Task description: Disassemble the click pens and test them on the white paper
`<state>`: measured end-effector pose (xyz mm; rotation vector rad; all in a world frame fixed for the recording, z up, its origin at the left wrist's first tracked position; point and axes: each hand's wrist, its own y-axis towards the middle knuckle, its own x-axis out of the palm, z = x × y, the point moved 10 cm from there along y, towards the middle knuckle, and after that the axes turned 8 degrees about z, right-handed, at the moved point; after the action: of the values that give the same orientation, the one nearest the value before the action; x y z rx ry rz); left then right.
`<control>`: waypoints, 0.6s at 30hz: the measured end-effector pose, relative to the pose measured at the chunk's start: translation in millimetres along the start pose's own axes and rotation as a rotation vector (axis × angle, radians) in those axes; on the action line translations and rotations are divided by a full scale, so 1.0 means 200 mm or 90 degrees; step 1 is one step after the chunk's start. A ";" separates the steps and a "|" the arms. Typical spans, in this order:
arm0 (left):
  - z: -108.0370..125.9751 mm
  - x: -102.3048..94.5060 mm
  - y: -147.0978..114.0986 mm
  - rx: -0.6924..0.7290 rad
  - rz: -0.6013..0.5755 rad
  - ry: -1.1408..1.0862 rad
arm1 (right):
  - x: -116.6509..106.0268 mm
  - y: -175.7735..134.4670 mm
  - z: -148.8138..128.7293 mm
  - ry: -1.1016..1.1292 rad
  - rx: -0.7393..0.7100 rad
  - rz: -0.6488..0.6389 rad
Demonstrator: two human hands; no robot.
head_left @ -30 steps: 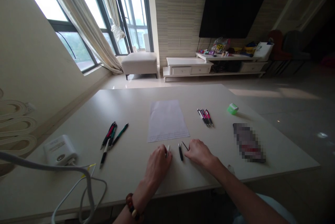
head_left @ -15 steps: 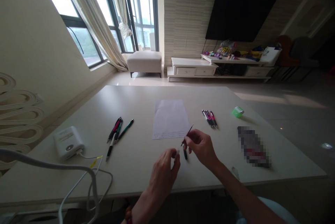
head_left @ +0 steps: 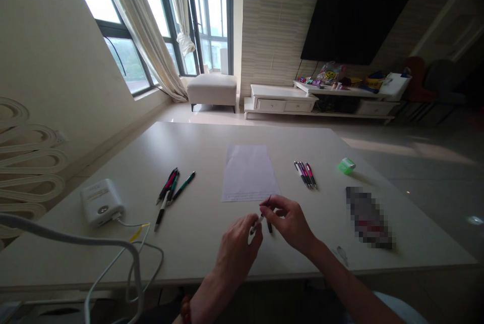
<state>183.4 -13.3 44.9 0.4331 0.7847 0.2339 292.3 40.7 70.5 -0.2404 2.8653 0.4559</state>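
My left hand [head_left: 237, 247] is closed on a small white pen barrel [head_left: 256, 225], tilted up toward the right. Pinched in my right hand [head_left: 292, 220] is a thin dark pen refill [head_left: 268, 201]; its lower end meets or nearly meets the top of the barrel. Fingers hide part of both pieces. Just under my right fingers, a short black pen part [head_left: 269, 227] lies on the white table [head_left: 196, 258]. Beyond my hands is a sheet of paper [head_left: 249, 170] with a few printed lines along its near edge.
To the left lie several pens [head_left: 170, 193] and a white charger box [head_left: 101, 202] with a looping cable [head_left: 161, 251]. Several pens [head_left: 306, 174] form a row on the right, near a green-and-white container [head_left: 346, 165], a blurred-out packet [head_left: 368, 218] and a small clear item [head_left: 342, 254].
My right hand has moved down and left, bringing the refill from above the barrel to its top end. The white barrel shows more between my left fingers. The view has shifted slightly.
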 end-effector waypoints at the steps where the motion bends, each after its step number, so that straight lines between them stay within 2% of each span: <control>1: 0.00 0.00 0.00 -0.001 0.004 -0.009 | 0.00 0.00 0.00 0.011 0.005 0.003; 8: 0.01 0.01 0.00 -0.077 -0.033 -0.169 | 0.03 0.00 0.02 0.058 0.018 -0.011; 11: -0.02 0.01 0.01 -0.126 -0.022 -0.216 | 0.04 0.01 0.05 0.055 0.051 -0.077; 13: -0.05 0.01 0.01 -0.161 -0.011 -0.219 | 0.00 0.03 0.12 0.010 0.079 -0.102; 16: -0.10 0.00 0.01 -0.200 0.021 -0.218 | -0.13 0.09 0.24 -0.147 0.088 -0.049; 18: -0.11 -0.01 0.01 -0.215 0.043 -0.226 | -0.15 0.10 0.32 -0.242 0.085 -0.056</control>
<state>165.6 -5.3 33.9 0.1732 0.3729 0.3349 331.1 83.4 23.9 -0.2273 2.4890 0.2596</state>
